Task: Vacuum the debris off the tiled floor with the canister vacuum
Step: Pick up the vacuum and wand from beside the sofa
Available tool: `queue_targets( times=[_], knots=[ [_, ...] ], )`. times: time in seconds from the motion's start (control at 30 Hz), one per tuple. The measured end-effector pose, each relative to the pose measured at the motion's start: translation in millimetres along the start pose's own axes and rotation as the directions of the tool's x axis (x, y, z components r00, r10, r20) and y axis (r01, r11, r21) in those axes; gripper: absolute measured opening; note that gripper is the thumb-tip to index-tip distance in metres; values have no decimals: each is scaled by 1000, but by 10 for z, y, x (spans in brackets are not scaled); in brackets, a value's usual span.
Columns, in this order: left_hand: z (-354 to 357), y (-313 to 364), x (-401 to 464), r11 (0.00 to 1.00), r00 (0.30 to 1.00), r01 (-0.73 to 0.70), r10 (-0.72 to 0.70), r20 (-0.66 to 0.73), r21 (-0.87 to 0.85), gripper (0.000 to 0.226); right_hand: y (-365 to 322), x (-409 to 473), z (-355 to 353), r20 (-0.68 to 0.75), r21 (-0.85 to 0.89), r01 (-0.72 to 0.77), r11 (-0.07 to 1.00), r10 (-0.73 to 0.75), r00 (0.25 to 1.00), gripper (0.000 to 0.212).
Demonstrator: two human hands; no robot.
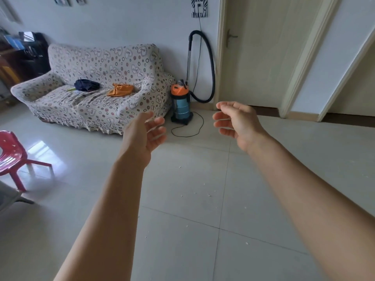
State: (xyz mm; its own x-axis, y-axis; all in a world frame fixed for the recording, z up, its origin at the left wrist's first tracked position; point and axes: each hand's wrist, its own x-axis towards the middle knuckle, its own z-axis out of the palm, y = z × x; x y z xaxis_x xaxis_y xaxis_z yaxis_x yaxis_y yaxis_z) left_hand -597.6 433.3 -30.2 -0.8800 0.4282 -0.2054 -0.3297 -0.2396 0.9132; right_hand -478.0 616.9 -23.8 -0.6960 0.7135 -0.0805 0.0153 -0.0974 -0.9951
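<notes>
A canister vacuum (181, 102) with an orange lid and blue body stands against the far wall, beside the sofa. Its black hose (211, 63) loops up to a metal wand (188, 59) leaning on the wall, and its cord (194, 130) lies curled on the floor. Small white specks of debris (209, 195) are scattered over the pale tiled floor (182, 250). My left hand (146, 132) and my right hand (237, 122) are both stretched forward in the air, palms facing each other, fingers relaxed and holding nothing, well short of the vacuum.
A sofa (97, 82) under a patterned cover with clothes on it fills the back left. A red plastic chair (14, 157) stands at the left edge. A closed wooden door (255, 53) and another doorway are at the right.
</notes>
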Motion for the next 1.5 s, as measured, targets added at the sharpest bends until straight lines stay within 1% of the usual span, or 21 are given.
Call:
queue_targets(
  times=[0.1,0.23,0.37,0.57,0.77,0.9,1.07,1.3,1.4,1.5],
  knots=[
    [96,-7,556,999,999,7,-5,-51,43,12,36,594,104,35,-23,-28,999,29,999,13],
    [290,-30,1389,999,995,10,-4,-100,52,13,86,1467,230,53,-50,-40,998,42,998,11],
    [539,1,2370,999,994,-1,6,-105,47,11,137,2522,440,72,-76,-44,996,50,996,14],
    [952,205,3877,999,992,34,-32,-119,12,12,19,4064,663,51,-111,-90,990,96,994,12],
    [1510,247,5107,996,994,77,-73,-82,44,17,-89,5322,542,1,-128,-100,987,101,995,12],
    [1889,221,5879,995,994,85,-81,-79,48,11,-93,6241,437,16,-159,-115,981,119,993,14],
    [2437,110,6887,997,993,74,-70,-92,36,12,-136,7504,224,37,-182,-93,979,102,994,10],
    [3400,66,8426,995,978,91,-96,-186,-38,12,-345,9348,101,160,-266,-71,961,117,980,11],
    [3619,14,8870,990,970,120,-132,-203,-71,12,-351,9897,151,198,-308,-68,949,134,971,12],
    [3727,-48,9319,985,954,141,-162,-253,-98,14,-291,10425,289,259,-333,-80,940,172,950,13]
  ],
)
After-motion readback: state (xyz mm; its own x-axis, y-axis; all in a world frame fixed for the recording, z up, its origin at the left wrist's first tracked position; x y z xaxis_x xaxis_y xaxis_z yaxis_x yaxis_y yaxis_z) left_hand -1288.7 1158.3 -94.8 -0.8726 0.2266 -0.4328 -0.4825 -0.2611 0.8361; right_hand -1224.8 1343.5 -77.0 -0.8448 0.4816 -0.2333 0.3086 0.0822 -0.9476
